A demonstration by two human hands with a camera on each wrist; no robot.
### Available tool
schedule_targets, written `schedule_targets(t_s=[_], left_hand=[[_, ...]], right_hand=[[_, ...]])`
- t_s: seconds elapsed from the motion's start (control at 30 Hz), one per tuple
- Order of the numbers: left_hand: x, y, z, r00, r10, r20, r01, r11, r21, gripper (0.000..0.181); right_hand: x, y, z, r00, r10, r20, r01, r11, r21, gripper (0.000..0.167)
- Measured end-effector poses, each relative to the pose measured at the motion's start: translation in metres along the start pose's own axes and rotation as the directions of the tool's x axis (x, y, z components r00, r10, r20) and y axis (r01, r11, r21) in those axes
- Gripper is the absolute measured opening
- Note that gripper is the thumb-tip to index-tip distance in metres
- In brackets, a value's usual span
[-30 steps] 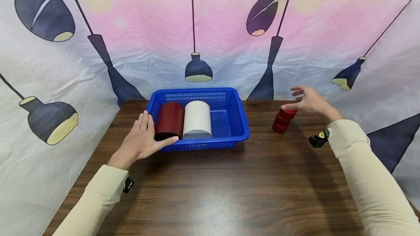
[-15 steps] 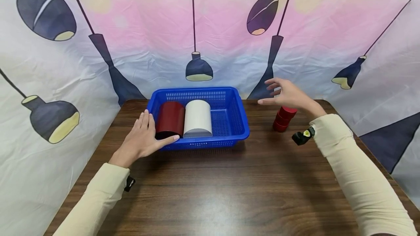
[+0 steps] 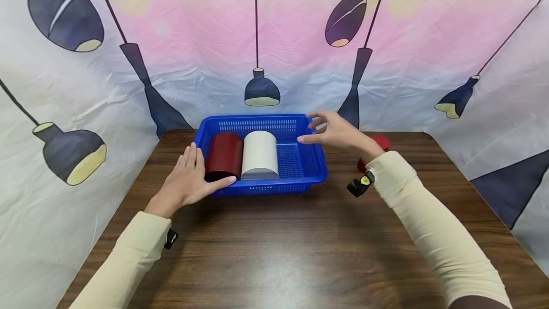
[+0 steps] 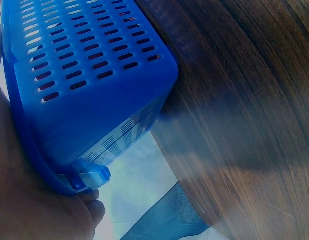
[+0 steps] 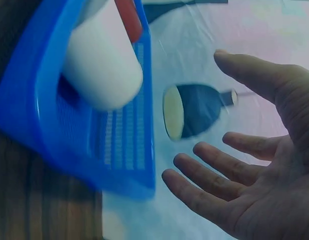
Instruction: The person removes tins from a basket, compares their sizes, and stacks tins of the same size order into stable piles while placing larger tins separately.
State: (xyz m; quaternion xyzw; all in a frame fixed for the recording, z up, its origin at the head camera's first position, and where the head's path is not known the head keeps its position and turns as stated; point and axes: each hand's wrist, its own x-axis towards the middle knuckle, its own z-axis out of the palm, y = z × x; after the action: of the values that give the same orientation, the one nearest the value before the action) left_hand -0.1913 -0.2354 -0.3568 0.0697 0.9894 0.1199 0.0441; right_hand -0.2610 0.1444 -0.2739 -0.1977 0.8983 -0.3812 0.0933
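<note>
In the head view a blue basket [image 3: 257, 188] holds a dark red half-round block [image 3: 225, 154] at its left and a white one [image 3: 259, 152] beside it. My left hand [image 3: 184, 182] rests on the basket's left front corner, fingers along the left rim and thumb on the front rim. My right hand [image 3: 332, 130] hangs over the basket's right end, fingers spread and holding nothing. The right wrist view shows this hand [image 5: 244, 170] apart from the basket [image 5: 129, 185], its palm bare. In the left wrist view the basket's side [image 4: 104, 105] stands by my hand.
A stack of red round pieces [image 3: 381, 142] stands on the wooden table [image 3: 274, 242] right of the basket, partly hidden by my right forearm. A cloth backdrop [image 3: 206, 85] with printed lamps hangs behind the table.
My right hand has moved left from the red stack to the basket's right end, empty throughout. My left hand has stayed at the basket corner.
</note>
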Motion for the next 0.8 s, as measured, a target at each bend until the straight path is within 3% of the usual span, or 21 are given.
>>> schedule_targets(t_s=[0.23, 0.6, 0.8], left_hand=[[-0.001, 0.001, 0.000, 1.000, 0.002, -0.001, -0.002, 1.000, 0.009, 0.133], [0.000, 0.000, 0.000, 1.000, -0.003, -0.008, 0.003, 1.000, 0.010, 0.133], [-0.001, 0.000, 0.000, 1.000, -0.006, -0.004, 0.006, 1.000, 0.012, 0.133]], right_hand=[[0.014, -0.011, 0.036, 0.996, -0.034, 0.079, 0.033, 0.999, 0.019, 0.080], [0.030, -0.021, 0.083, 0.978, 0.138, 0.156, -0.162, 0.974, 0.157, 0.095], [0.039, -0.023, 0.103, 0.964, 0.206, 0.167, -0.227, 0.967, 0.118, 0.112]])
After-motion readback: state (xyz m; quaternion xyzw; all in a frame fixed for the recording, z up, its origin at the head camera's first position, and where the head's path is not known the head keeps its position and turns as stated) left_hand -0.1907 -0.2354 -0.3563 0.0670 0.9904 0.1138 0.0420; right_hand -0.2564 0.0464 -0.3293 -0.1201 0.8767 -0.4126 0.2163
